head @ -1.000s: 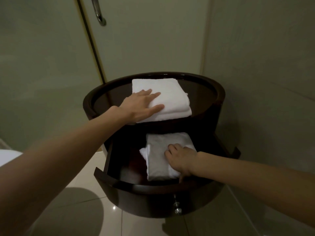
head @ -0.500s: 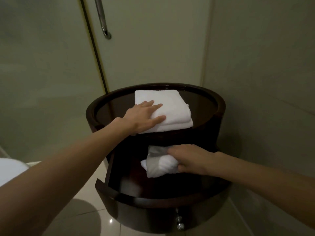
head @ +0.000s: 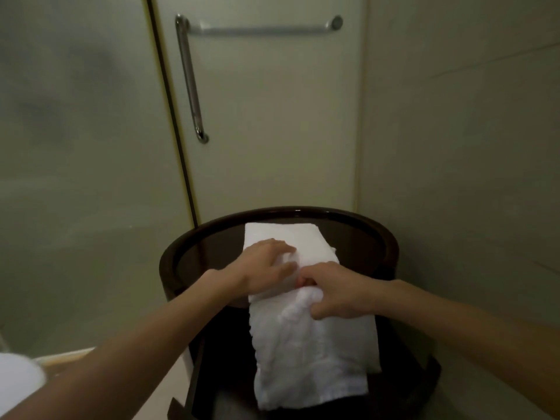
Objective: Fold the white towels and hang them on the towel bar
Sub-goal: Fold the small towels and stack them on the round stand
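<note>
Lifted from the drawer [head: 195, 383], towel [head: 309, 353] hangs beneath both gripping hands [head: 266, 269] [head: 338, 295].

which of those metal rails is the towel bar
Above the round dark table, look up the pale panel. Two chrome rails meet near its top left. The towel bar is the horizontal one running right to a round mount; the grab handle drops vertically.

Drawer towel lifted out
The right hand [head: 342, 294] has raised the drawer towel [head: 309, 353] from the drawer [head: 224, 368]; it now drapes open, and the left hand [head: 266, 268], flat before, grips its top.
</note>
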